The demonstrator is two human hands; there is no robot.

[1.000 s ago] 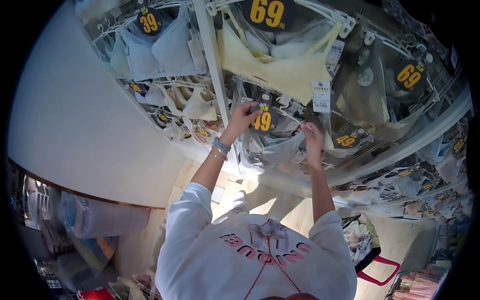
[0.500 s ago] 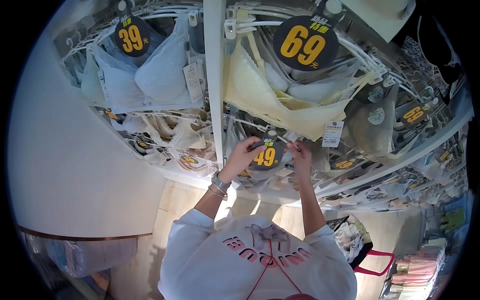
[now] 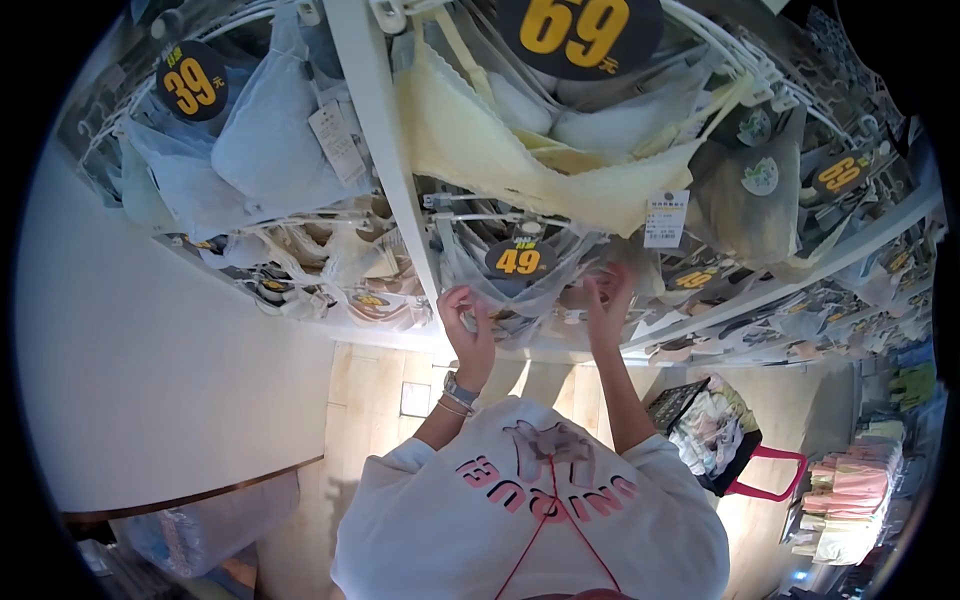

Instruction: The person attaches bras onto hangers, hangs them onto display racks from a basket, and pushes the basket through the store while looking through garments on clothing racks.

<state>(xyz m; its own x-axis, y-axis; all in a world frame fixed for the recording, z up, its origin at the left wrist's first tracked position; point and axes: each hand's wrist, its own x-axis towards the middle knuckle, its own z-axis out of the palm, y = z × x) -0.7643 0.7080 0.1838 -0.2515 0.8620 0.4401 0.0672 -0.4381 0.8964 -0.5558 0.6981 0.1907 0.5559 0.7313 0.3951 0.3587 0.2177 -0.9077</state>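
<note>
A pale, greyish bra (image 3: 545, 292) hangs on the lower rack in front of me, with a round black "49" price sign (image 3: 519, 261) at its centre. At its lower left edge is my left hand (image 3: 472, 335), open, thumb and fingers apart and curved; whether it touches the fabric I cannot tell. My right hand (image 3: 607, 305) is raised beside the bra's right side, open, its fingertips a little blurred. Directly above hangs a pale yellow bra (image 3: 560, 190) with a white paper tag (image 3: 665, 219).
A white upright panel (image 3: 380, 140) divides the racks. Left of it hangs a light blue bra (image 3: 265, 150) under a "39" sign (image 3: 192, 81). A black basket (image 3: 680, 405) filled with garments stands on the floor, its red handle (image 3: 775, 475) sticking out. Folded clothes (image 3: 850, 490) lie at the right.
Both hands have let go at the "49" sign and moved down and apart to the bra's sides. The sign now hangs free. The view has shifted and tilted somewhat.
</note>
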